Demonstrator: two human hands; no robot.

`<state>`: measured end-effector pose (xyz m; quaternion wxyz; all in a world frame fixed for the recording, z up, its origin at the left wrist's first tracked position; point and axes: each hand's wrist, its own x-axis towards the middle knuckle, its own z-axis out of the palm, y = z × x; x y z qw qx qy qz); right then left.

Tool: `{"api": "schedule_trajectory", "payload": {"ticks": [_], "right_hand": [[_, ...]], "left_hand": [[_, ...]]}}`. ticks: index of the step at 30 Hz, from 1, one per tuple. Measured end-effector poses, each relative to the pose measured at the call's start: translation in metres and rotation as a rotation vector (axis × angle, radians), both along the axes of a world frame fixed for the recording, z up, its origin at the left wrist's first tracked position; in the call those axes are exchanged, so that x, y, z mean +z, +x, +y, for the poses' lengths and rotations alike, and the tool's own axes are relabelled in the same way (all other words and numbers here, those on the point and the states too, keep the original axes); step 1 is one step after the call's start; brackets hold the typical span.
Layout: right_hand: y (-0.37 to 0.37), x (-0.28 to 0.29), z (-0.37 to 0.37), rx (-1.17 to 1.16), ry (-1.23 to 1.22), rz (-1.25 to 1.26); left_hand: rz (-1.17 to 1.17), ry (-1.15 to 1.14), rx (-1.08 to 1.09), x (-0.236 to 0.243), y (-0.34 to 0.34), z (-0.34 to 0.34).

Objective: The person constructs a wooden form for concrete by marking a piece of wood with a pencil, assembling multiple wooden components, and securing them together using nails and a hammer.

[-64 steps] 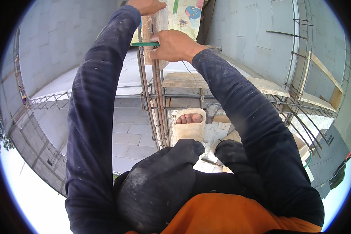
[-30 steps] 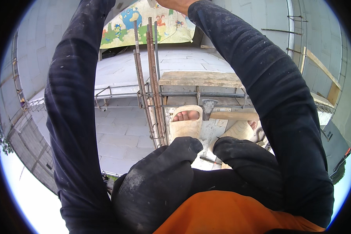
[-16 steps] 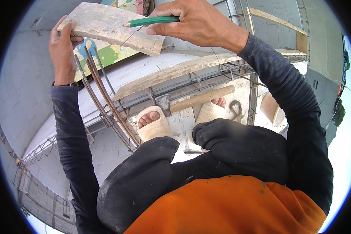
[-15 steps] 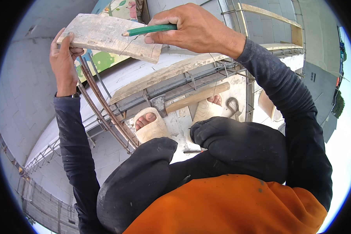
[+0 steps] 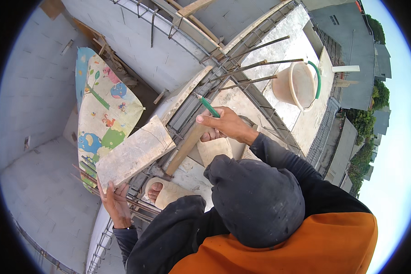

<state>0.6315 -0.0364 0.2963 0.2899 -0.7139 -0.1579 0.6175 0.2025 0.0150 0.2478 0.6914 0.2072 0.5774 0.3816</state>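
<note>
Your left fingers (image 5: 110, 189) pinch the pale board (image 5: 134, 148) by its lower end; your right fingers (image 5: 209, 121) pinch a green pencil (image 5: 209, 107) to the board's right.

Soft open-air daylight, strong fisheye curve

The scene is bright, lit by diffuse daylight from the sky (image 5: 392, 178), which pales almost to white along the right rim. Shadows are faint and soft-edged; the recess behind the printed sheet (image 5: 107, 98) is darkest. The pale slab (image 5: 291, 29) near the bucket (image 5: 287, 89) is close to washing out, while the dark trousers (image 5: 260, 201) lose detail in their folds. The hands (image 5: 233, 125), the board (image 5: 132, 148) and the green pencil (image 5: 208, 107) look reasonably sharp. Straight lines bow toward the round border, where black corners and a bluish fringe close the view.
</note>
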Motion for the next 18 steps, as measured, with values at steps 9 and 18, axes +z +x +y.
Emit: {"api": "schedule_trajectory", "payload": {"ticks": [9,18], "right_hand": [[-0.034,-0.023,0.034,0.019,0.012,0.202],[-0.049,-0.025,0.038,0.166,0.116,0.427]], "left_hand": [[-0.029,0.080,0.000,0.041,0.017,-0.022],[-0.091,-0.058,0.178,0.032,0.008,-0.088]]}}
